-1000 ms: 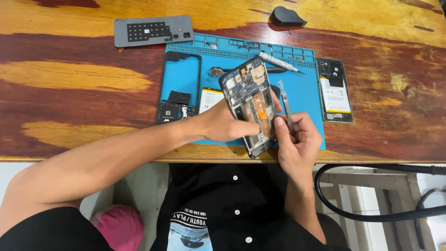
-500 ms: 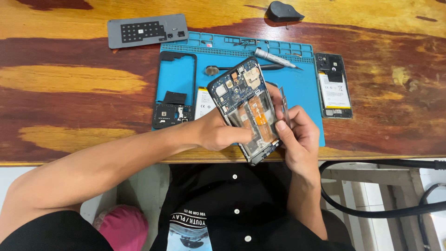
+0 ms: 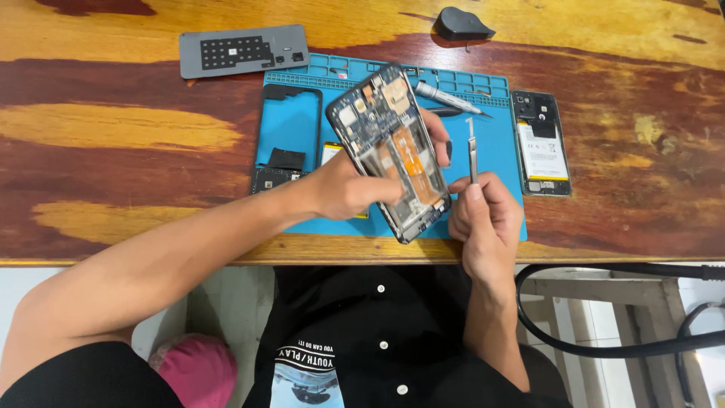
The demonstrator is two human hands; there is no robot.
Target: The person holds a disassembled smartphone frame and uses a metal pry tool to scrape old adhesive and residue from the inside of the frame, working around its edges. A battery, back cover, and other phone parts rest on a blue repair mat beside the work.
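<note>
**Opened phone held tilted over the mat, tweezers standing by**

The left hand [image 3: 343, 193] holds an opened phone chassis [image 3: 389, 151] lifted off the blue work mat [image 3: 495, 151], tilted, its top corner pointing toward the far edge of the bench [image 3: 113, 128]. The grip is closed on it: thumb across the left long edge, fingertips [image 3: 438, 140] wrapping the right edge from behind. The exposed board, an orange flex strip and small metal shields face up.

The right hand [image 3: 487, 227] sits just beside the chassis's lower right corner, near the front edge of the bench. Its grip is closed around slim metal tweezers [image 3: 473, 155], held upright, tips pointing away from the person and clear of the phone.

Handling judgement: the chassis appears light, thin and stiff, but fragile. The open face carries connectors and ribbon that should not be pressed, so the frame edges, as held, are the sound place to take it. A glass side likely faces down and may be slippery.

On the mat lie an empty black frame [image 3: 291, 121], small black parts [image 3: 276, 170] and a pen-shaped tool [image 3: 445, 97]. A phone back cover with battery [image 3: 540, 143] lies just off the mat's right edge. A grey screw tray [image 3: 243, 50] and a dark pick-shaped item [image 3: 461, 24] sit toward the far edge
</note>
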